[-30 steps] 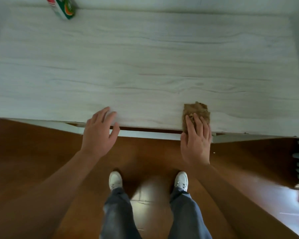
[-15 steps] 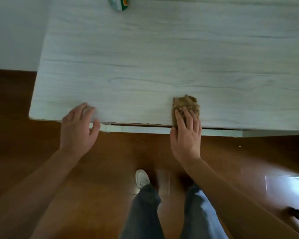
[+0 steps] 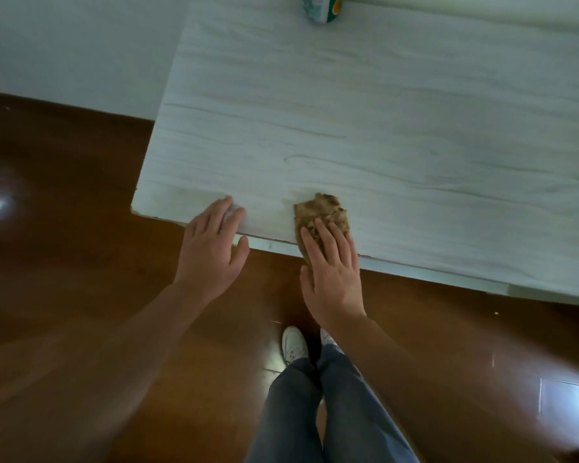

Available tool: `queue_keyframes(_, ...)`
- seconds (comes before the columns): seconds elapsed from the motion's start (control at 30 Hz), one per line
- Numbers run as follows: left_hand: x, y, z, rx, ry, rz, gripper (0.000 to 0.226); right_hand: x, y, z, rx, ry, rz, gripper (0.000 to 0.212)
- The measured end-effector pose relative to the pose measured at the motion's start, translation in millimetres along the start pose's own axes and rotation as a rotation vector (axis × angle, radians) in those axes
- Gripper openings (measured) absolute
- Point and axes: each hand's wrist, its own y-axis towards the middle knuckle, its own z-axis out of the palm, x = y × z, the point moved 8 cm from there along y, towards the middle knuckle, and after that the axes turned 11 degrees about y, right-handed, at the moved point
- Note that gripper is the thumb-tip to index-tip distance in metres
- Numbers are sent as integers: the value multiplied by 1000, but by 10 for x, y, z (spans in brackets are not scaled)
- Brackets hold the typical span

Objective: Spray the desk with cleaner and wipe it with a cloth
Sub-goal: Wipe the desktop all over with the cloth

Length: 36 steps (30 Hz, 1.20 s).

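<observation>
Your right hand (image 3: 333,279) presses the cloth (image 3: 320,212) flat-fingered at the desk's (image 3: 381,111) near edge; left hand (image 3: 211,252), fingers straight, rests beside its near-left corner.

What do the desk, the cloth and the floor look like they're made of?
Desk: pale wood-grain top, matte; the flat, even grain lines suggest laminate, though solid wood is possible. Cloth: brown, nubbly fabric, perhaps terry or microfibre, going by its crumpled, fuzzy outline. Floor: dark brown wood or wood-look boards, glossy, with bright reflections.
</observation>
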Motion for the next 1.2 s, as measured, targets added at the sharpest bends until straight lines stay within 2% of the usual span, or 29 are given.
queue_keyframes(0.13,129,-7,-99,-34,9,-123,50,136,113,45,61,-26,-119,59)
queue_keyframes(0.23,380,-78,-118,8,3,-250,52,270,265,111,117,-17,-227,57)
queue_keyframes(0.4,582,-238,-12,69,-32,-214,50,445,470,179,151,7,-362,50)
queue_keyframes(0.53,620,-332,-56,-19,-63,-303,41,609,599,246,214,12,-494,48)
queue_keyframes(0.8,1187,-429,-133,-88,-93,-481,46,1308,1087,693,395,-52,-757,51)
queue_keyframes(0.9,1457,-465,-153,-94,-102,-505,47,1645,1308,868,429,-42,-790,51)
queue_keyframes(1.03,1655,-389,-160,-118,-113,-445,46,1940,1649,1044,412,-28,-800,49)
queue_keyframes(1.2,1729,-36,-175,-89,-146,-295,46,1926,2339,923,256,-49,-550,49)
